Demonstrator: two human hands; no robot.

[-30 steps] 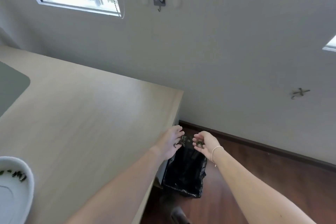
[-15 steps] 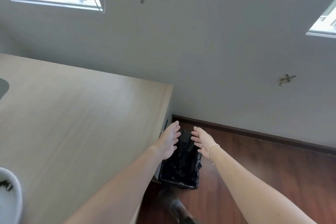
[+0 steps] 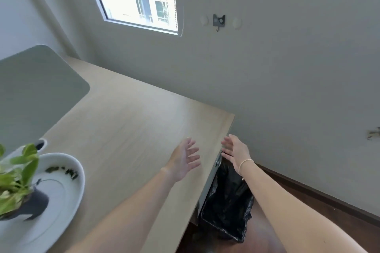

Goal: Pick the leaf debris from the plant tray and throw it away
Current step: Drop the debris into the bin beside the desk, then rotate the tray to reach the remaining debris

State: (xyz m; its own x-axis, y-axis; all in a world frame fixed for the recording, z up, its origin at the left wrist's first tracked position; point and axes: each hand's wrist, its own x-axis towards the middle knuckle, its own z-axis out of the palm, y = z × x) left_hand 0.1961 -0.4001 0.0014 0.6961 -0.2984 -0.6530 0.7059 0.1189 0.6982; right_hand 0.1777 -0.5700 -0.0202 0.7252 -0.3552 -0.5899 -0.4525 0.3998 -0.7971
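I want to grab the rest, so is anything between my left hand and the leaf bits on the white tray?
Nothing visible: bare light wooden desk lies between the left hand and the dark leaf bits on the white oval tray. The green potted plant stands beside them.

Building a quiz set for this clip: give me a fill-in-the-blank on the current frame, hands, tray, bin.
1. Both the left hand and the right hand hold ____.
2. Dark leaf debris lies on the white oval plant tray, which rests on the light wooden ____.
3. The bin lined with a black plastic bag stands on the ____ beside the desk.
4. A thin bracelet circles the ____ wrist.

Missing words: nothing; desk; floor; right
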